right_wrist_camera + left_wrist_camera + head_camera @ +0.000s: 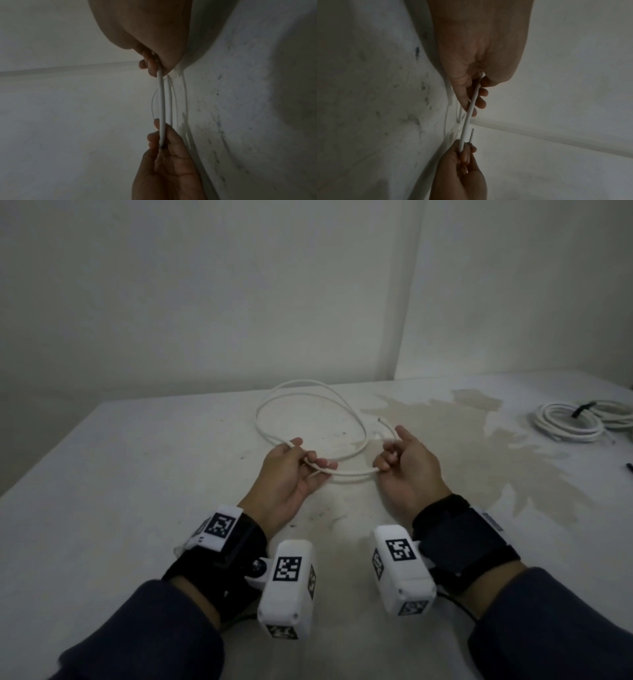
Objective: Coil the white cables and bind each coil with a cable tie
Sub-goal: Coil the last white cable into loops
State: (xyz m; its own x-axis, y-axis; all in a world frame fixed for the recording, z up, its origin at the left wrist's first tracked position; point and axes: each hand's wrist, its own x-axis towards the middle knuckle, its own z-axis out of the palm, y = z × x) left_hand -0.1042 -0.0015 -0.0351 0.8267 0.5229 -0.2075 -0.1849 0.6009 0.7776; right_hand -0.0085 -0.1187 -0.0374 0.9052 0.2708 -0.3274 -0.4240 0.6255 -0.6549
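Note:
A white cable point(274, 402) lies in loose loops on the pale table point(137, 460), its near strands lifted between both hands. My left hand point(301, 460) pinches the strands at the loop's near left side. My right hand point(394, 453) grips them at the near right, index finger pointing up, and a free cable end point(380, 420) sticks out just beyond it. In the left wrist view the cable point(469, 115) runs from my left hand point(477, 94) down to the right hand point(464, 155). In the right wrist view the cable point(161, 101) stretches between the right hand point(152, 65) and the left hand point(161, 136).
A finished white coil point(568, 422) bound with a black tie point(582, 409) lies at the table's far right. A small dark object point(629, 466) sits at the right edge. A brownish stain point(479, 440) spreads over the table's right half. Walls stand close behind.

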